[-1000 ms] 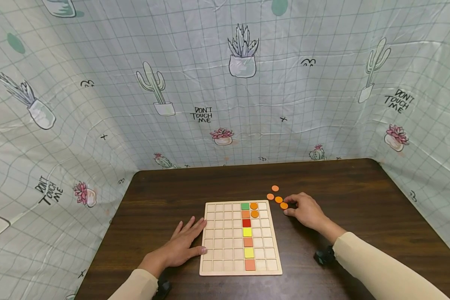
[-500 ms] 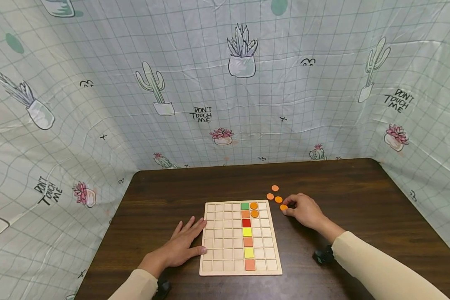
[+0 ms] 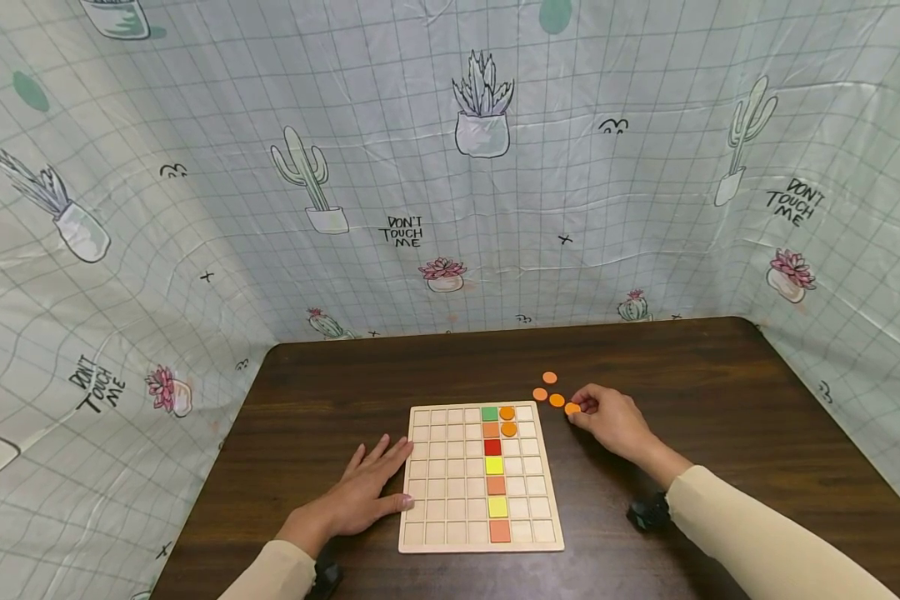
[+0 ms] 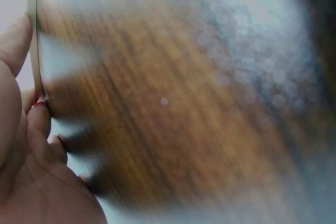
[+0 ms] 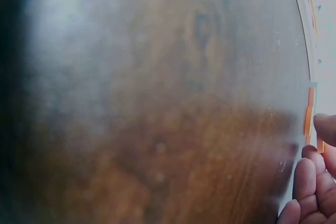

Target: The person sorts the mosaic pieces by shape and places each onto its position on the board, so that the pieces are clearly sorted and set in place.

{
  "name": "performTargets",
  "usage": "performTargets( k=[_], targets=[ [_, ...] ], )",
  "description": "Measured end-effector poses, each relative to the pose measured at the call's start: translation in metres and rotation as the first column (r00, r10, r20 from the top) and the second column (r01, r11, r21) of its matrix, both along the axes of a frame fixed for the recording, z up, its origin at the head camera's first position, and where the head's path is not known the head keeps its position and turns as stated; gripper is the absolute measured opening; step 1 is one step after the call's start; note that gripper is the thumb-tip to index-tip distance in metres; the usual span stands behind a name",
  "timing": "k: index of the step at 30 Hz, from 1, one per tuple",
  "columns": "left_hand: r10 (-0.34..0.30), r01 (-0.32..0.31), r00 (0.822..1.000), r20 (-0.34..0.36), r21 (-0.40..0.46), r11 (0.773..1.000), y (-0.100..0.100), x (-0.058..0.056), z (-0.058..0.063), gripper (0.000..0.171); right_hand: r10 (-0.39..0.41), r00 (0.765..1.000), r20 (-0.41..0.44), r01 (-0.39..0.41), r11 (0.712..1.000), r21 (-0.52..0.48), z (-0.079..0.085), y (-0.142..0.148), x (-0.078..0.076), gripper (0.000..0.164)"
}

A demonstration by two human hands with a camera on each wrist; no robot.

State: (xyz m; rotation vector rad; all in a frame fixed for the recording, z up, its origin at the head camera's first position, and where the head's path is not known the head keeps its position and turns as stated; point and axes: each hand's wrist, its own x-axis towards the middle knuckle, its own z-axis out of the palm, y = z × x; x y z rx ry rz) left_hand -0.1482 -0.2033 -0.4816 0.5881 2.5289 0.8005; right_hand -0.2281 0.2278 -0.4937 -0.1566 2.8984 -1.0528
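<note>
My right hand (image 3: 613, 423) pinches an orange disc (image 3: 572, 409) between thumb and fingers, right of the board's far corner; the right wrist view shows this disc (image 5: 321, 145) edge-on at the fingertips. Close to it lie three more orange discs (image 3: 557, 400) on the table. A wooden grid board (image 3: 450, 475) has one column of coloured squares: green, orange, red and yellow (image 3: 493, 465). Two orange discs (image 3: 508, 429) sit in the column beside them, in the two far rows. My left hand (image 3: 360, 493) lies with fingers spread, its fingertips and thumb at the board's left edge.
The dark wooden table (image 3: 330, 392) ends at the back against a hanging patterned curtain (image 3: 450, 208), which also encloses the left and right sides. Dark wrist cameras (image 3: 648, 512) are strapped at both sleeves.
The right fingers have closed on the nearest orange disc, which shifted slightly toward me, then right and up with the fingertips. The left hand and the board stay put.
</note>
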Motion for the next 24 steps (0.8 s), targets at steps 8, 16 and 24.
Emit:
performTargets(
  k=[8, 16, 24],
  targets=[
    [0.004, -0.004, 1.000, -0.002, -0.001, 1.000, -0.0004, -0.0001, -0.0027, 0.084, -0.006, 1.000, -0.010, 0.006, 1.000, -0.009, 0.0003, -0.0003, 0.0017, 0.019],
    [0.004, -0.004, 1.000, -0.005, -0.004, 1.000, -0.0006, 0.0001, -0.0027, 0.084, -0.011, 1.000, -0.004, 0.011, 1.000, -0.023, 0.0018, -0.0009, 0.0019, 0.021],
    [0.004, -0.004, 1.000, 0.000, -0.001, 1.000, -0.0003, 0.0003, -0.0015, 0.084, -0.005, 1.000, -0.003, 0.005, 0.999, -0.032, 0.0015, -0.0030, 0.0039, 0.021]
  ],
)
